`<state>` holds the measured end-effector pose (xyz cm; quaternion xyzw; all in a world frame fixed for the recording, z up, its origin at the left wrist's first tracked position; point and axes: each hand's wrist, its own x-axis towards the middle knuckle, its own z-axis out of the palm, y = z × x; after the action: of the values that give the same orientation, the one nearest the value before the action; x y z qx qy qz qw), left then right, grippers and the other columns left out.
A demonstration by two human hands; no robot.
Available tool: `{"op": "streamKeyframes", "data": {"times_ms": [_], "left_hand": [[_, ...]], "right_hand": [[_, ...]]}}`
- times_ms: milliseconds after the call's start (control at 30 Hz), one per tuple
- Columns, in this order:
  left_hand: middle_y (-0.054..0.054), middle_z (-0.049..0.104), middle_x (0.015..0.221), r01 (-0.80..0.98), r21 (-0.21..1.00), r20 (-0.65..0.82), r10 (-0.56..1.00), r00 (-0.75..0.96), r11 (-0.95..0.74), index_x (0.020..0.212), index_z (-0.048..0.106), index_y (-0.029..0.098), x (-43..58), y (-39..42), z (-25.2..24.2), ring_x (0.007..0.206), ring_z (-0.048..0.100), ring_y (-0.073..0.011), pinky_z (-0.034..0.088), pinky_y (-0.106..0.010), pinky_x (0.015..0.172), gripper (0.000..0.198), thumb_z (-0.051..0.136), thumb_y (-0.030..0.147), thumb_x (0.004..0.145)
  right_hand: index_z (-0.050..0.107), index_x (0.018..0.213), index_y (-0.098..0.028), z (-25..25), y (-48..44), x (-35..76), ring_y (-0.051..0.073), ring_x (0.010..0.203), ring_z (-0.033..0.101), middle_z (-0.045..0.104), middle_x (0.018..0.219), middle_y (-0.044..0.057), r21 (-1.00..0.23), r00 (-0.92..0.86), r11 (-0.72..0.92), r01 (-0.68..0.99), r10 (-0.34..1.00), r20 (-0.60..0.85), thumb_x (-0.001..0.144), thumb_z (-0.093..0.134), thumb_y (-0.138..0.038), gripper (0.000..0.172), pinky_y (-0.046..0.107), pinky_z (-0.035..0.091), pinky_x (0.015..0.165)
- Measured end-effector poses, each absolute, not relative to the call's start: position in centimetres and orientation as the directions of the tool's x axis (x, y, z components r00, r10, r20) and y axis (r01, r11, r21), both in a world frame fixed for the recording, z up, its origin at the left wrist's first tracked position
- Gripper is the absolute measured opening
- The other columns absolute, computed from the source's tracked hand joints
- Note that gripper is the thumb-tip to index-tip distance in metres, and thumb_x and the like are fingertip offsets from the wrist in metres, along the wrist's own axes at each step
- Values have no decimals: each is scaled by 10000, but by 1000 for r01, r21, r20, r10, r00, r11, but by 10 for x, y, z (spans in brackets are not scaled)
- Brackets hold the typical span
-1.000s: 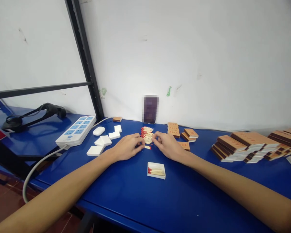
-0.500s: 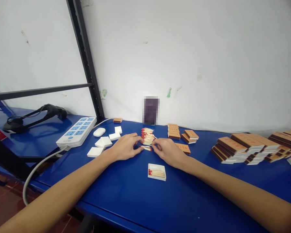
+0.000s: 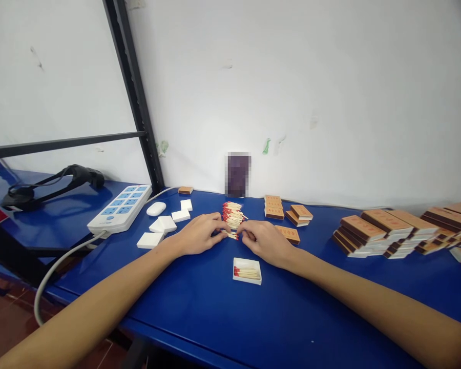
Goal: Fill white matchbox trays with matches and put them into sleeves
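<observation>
A few matches (image 3: 232,235) lie between my two hands, red heads toward the right. My left hand (image 3: 203,233) is closed, thumb and forefinger pinching their left end. From the other side my right hand (image 3: 268,243) bends its closed fingers onto the head end; its exact hold is partly hidden. Just behind them is a loose pile of matches (image 3: 233,214) with red heads mostly at the left. Nearer to me sits an open white matchbox tray (image 3: 247,280) holding several matches, heads at its left side.
White trays (image 3: 163,224), a white rounded case (image 3: 155,208) and a power strip (image 3: 120,210) are at left. To the right are orange matchboxes (image 3: 273,206) and larger matchbox stacks (image 3: 363,228). A blurred dark rectangle (image 3: 237,175) stands against the wall behind the blue table (image 3: 200,312).
My right fingers have moved slightly down and left, closer to the few matches in front of the pile. My left fingertips have shifted a little right. The tray stays put.
</observation>
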<state>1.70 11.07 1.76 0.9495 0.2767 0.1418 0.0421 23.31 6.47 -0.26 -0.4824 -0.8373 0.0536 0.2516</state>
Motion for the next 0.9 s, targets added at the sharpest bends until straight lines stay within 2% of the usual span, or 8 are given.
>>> {"op": "streamKeyframes", "data": {"times_ms": [367, 567, 700, 900], "left_hand": [[-22, 578, 864, 487, 251, 217, 539, 814, -836, 1002, 594, 191, 18, 109, 17, 776, 547, -155, 417, -275, 730, 194, 412, 237, 954], [-32, 582, 914, 470, 234, 217, 517, 828, -851, 1210, 556, 219, 17, 110, 16, 832, 556, -162, 422, -278, 768, 293, 413, 215, 954], [-38, 570, 919, 474, 221, 194, 515, 835, -852, 1187, 594, 227, 17, 110, 17, 843, 563, -165, 427, -279, 770, 301, 408, 210, 951], [-20, 549, 892, 504, 188, 213, 536, 817, -843, 1212, 586, 236, 15, 109, 20, 761, 549, -145, 415, -257, 687, 362, 462, 175, 878]], "right_hand": [[663, 926, -185, -5, 64, 233, 140, 683, 575, 694, 854, 37, -361, -343, 473, 804, 864, 367, 848, 432, -121, 252, 259, 386, 658], [691, 910, -193, -5, 66, 234, 164, 772, 611, 707, 886, 39, -333, -367, 482, 810, 861, 353, 837, 447, -126, 264, 270, 403, 702], [702, 918, -198, -3, 67, 234, 162, 778, 614, 707, 884, 35, -335, -398, 505, 795, 852, 340, 830, 451, -115, 278, 269, 406, 702], [705, 921, -197, -2, 64, 234, 153, 748, 602, 705, 871, 33, -335, -399, 511, 791, 847, 350, 825, 462, -103, 277, 265, 397, 683]]}}
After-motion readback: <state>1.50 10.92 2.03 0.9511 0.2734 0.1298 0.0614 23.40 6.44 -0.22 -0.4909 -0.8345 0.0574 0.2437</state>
